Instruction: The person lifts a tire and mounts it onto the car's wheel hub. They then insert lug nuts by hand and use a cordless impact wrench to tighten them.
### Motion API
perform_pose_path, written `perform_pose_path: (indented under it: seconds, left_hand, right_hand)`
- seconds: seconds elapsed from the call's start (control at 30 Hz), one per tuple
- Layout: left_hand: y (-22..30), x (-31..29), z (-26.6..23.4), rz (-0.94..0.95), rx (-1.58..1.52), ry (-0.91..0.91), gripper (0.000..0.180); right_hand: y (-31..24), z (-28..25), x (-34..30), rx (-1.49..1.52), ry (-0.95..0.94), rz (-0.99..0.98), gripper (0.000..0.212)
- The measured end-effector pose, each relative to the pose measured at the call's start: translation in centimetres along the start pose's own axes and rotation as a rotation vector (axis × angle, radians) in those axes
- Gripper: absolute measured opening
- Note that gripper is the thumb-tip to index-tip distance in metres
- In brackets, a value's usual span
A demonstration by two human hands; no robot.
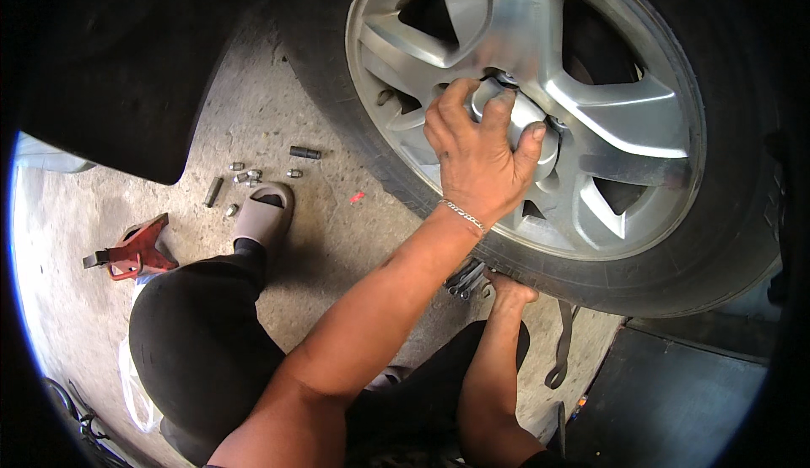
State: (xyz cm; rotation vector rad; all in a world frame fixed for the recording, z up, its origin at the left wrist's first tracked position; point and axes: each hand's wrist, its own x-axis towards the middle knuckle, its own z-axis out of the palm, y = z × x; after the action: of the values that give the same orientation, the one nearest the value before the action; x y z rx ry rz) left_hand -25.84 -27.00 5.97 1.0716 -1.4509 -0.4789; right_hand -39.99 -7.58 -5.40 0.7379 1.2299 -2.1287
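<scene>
A silver alloy wheel (506,13) with a black tire (730,147) stands upright in front of me. At its hub, my left hand (481,143) has its fingers curled around the rounded silver center cap (525,116), with the thumb on the right side. Part of the cap is covered by the fingers. Down at the tire's lower edge is my right hand (511,287), against the rubber, its fingers mostly hidden. Just left of it lies a bunch of metal wrenches (463,279) on the concrete.
Several lug nuts (248,177) lie near my sandal (264,211), with a dark socket (305,153) and a metal cylinder (213,191). A red jack stand (142,249) is at the left. A black strap (563,346) and a dark panel (666,392) are at the lower right.
</scene>
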Motion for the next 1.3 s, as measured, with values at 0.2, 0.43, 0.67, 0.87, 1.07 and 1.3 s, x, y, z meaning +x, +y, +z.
perform_pose_path:
  seconds: [0.2, 0.43, 0.67, 0.87, 1.07, 1.3]
  left_hand:
    - [-0.3, -0.1, 0.4, 0.004, 0.011, 0.014, 0.054]
    - [-0.1, 0.1, 0.3, -0.036, -0.049, 0.02, 0.054]
    - [0.7, 1.0, 0.6, -0.156, -0.178, 0.173, 0.064]
    - [0.6, 1.1, 1.4, -0.148, -0.069, 0.078, 0.077]
    - [1.0, 1.7, 1.3, -0.129, -0.116, 0.105, 0.076]
    - [-0.5, 0.9, 0.7, -0.401, -0.596, 0.299, 0.067]
  right_hand:
    - [-0.1, -0.2, 0.0, 0.039, -0.037, -0.016, 0.081]
    - [-0.3, -1.1, 0.1, -0.024, 0.002, -0.02, 0.084]
    - [-0.5, -2.1, 0.4, 0.015, -0.034, -0.027, 0.078]
    - [-0.3, -2.0, 0.1, 0.086, -0.096, -0.015, 0.077]
    - [-0.7, -2.6, 0.7, 0.079, -0.091, -0.024, 0.076]
    - [-3.2, -3.2, -0.3, -0.105, -0.066, 0.075, 0.077]
